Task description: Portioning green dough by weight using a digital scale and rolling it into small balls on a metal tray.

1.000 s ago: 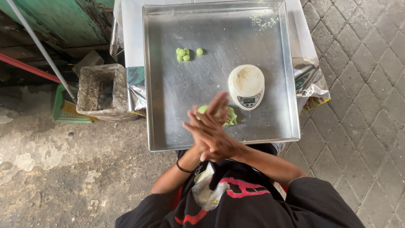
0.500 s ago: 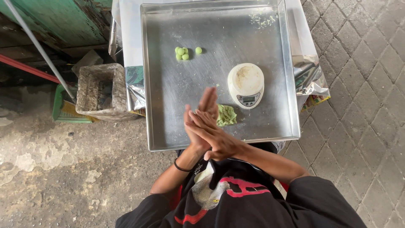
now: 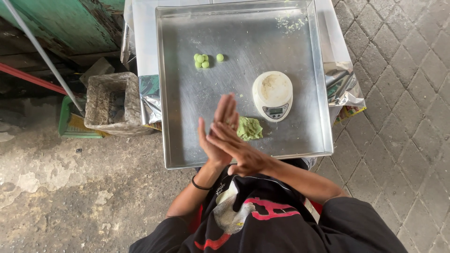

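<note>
My left hand (image 3: 221, 116) and my right hand (image 3: 241, 152) are pressed palm to palm over the near edge of a large steel tray (image 3: 243, 42). The right hand lies across the left, whose fingers point up. Anything between the palms is hidden. A lump of green dough (image 3: 251, 129) lies on the tray just right of my hands. Behind it stands a small round white kitchen scale (image 3: 273, 93). Several small green dough balls (image 3: 202, 60) sit in a cluster at the far left of the tray, one ball (image 3: 220, 57) slightly apart.
Green crumbs (image 3: 290, 23) dot the tray's far right corner. Silvery foil bags (image 3: 344, 86) stick out at the tray's right, and another foil bag (image 3: 151, 96) at its left. A hollow concrete block (image 3: 110, 103) and a green crate (image 3: 70, 124) stand on the ground at left. Paving stones (image 3: 403, 117) lie to the right.
My palms have slid against each other; the left hand's fingers now point more upright. The dough lump beside them shows more fully. The view has shifted slightly.
</note>
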